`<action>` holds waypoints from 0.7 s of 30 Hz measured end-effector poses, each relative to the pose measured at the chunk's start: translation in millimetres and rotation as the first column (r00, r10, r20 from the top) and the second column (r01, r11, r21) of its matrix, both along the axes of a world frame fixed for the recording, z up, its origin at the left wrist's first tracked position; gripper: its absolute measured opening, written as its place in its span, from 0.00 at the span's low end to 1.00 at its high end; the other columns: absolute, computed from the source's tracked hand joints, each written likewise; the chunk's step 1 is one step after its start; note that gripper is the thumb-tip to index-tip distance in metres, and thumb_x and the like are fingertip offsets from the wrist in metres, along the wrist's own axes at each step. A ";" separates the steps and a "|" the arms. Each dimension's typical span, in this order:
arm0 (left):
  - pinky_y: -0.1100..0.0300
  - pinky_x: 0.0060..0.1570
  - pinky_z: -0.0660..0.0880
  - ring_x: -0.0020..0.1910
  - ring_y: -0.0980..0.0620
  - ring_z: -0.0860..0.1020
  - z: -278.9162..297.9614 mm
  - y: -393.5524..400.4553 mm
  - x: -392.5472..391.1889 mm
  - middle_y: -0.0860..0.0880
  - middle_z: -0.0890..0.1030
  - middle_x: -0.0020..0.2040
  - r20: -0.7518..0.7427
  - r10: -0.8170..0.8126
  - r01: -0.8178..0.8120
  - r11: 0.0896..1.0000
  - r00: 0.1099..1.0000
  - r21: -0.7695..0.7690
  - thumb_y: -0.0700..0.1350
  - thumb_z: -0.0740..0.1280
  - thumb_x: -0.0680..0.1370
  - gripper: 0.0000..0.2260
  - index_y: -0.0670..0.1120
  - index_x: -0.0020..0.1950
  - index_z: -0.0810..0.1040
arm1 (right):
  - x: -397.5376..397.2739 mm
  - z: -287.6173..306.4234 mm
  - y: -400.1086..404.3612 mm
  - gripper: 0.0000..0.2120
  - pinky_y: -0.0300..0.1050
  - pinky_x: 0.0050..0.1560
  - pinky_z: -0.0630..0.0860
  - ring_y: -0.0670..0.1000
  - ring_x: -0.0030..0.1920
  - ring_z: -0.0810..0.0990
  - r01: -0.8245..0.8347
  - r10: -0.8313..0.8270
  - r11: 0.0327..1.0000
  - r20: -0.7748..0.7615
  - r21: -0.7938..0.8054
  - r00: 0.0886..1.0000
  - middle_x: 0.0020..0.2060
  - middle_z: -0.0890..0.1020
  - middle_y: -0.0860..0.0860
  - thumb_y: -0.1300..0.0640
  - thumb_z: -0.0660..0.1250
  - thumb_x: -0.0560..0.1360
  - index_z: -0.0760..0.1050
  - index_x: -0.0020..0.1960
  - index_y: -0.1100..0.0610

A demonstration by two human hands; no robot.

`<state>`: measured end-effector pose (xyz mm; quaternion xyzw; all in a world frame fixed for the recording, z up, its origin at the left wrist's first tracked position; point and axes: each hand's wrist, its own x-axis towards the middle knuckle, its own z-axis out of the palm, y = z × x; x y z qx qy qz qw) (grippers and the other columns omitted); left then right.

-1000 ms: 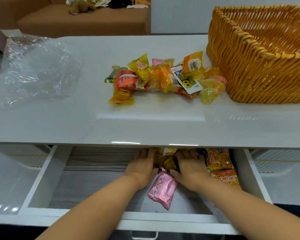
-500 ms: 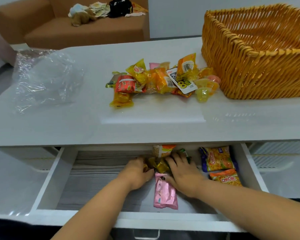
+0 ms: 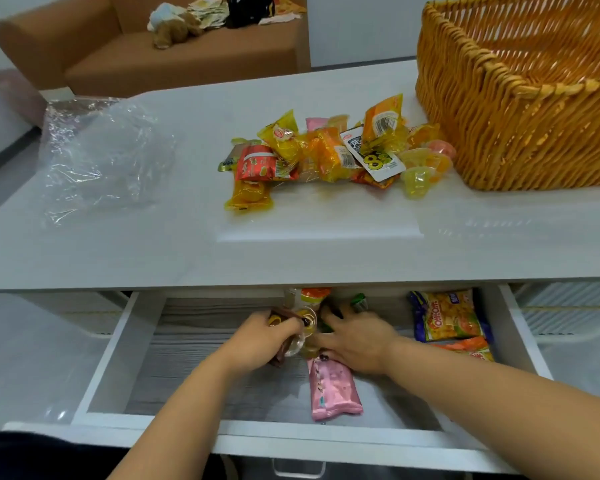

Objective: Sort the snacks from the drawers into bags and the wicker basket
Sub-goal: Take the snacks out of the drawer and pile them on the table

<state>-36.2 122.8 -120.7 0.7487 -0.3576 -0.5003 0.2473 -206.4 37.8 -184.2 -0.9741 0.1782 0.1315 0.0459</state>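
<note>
Both hands are inside the open white drawer (image 3: 94,386) under the tabletop. My left hand (image 3: 260,341) curls round a small clump of wrapped snacks (image 3: 300,327). My right hand (image 3: 357,337) lies over the same clump with fingers spread, its lower edge on a pink packet (image 3: 333,393). Two orange and yellow crisp bags (image 3: 447,320) sit at the drawer's right end. A pile of yellow, orange and red snacks (image 3: 329,157) lies on the tabletop. The wicker basket (image 3: 492,109) stands at the far right, a clear plastic bag (image 3: 97,157) at the left.
The pale tabletop (image 3: 291,244) overhangs the back of the drawer. A brown sofa (image 3: 174,53) with a soft toy and papers stands behind the table. A metal handle (image 3: 298,469) shows on the drawer front below.
The view has pulled back and the drawer shows more. Both hands have drawn the clump of snacks together, and the left hand's fingers have curled round it.
</note>
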 end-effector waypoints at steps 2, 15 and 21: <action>0.59 0.37 0.74 0.38 0.50 0.78 5.3 -1.2 4.3 0.44 0.81 0.39 -0.167 0.126 -0.117 0.991 0.978 0.063 0.52 0.69 0.75 0.14 0.41 0.48 0.80 | 11.4 -0.8 -3.7 0.24 0.60 0.56 0.74 0.66 0.70 0.60 -0.121 0.120 0.991 -0.033 -0.050 0.992 0.77 0.50 0.58 0.46 0.49 0.83 0.41 0.74 0.36; 0.57 0.39 0.75 0.35 0.49 0.77 14.5 1.3 19.1 0.41 0.80 0.42 -0.564 0.291 -0.241 0.957 0.773 0.163 0.53 0.70 0.68 0.21 0.39 0.52 0.79 | 10.2 -13.0 5.3 0.20 0.47 0.34 0.77 0.58 0.50 0.78 -0.213 0.234 0.969 0.180 -0.126 0.956 0.57 0.78 0.59 0.49 0.60 0.79 0.67 0.65 0.59; 0.55 0.42 0.73 0.36 0.49 0.77 18.0 5.5 19.4 0.40 0.82 0.43 -0.598 0.304 -0.265 0.952 0.742 0.154 0.53 0.71 0.68 0.20 0.39 0.50 0.81 | -30.8 -15.4 -10.2 0.20 0.42 0.43 0.77 0.50 0.43 0.79 -0.135 0.172 0.978 0.250 -0.160 0.953 0.46 0.81 0.51 0.42 0.55 0.79 0.70 0.61 0.55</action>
